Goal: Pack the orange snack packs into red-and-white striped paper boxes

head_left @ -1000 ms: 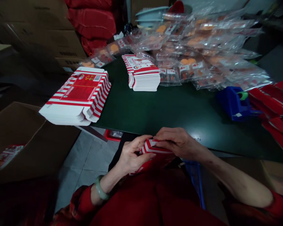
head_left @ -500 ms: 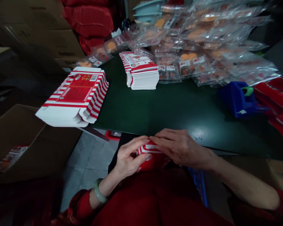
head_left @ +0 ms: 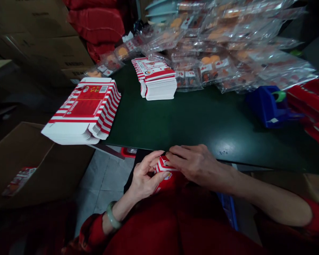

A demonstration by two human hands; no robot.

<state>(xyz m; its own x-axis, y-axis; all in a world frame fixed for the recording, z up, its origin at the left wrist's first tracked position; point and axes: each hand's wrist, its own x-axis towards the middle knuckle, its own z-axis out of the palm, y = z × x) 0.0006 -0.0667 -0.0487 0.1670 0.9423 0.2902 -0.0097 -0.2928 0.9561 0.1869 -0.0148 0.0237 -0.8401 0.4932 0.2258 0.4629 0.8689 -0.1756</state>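
Red-and-white striped paperboard carton (head_left: 164, 169) is held just off the table edge, closely curled fingers (head_left: 151, 158) of the left hand (head_left: 145, 177) pinching one side, while the right hand (head_left: 199, 164) is pressed almost flat over its top. Flat carton stacks (head_left: 155, 79) are laid on the dark green table (head_left: 202, 124).

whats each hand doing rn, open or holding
left hand: holding the red-and-white striped carton
right hand: holding it too, fingers over its top
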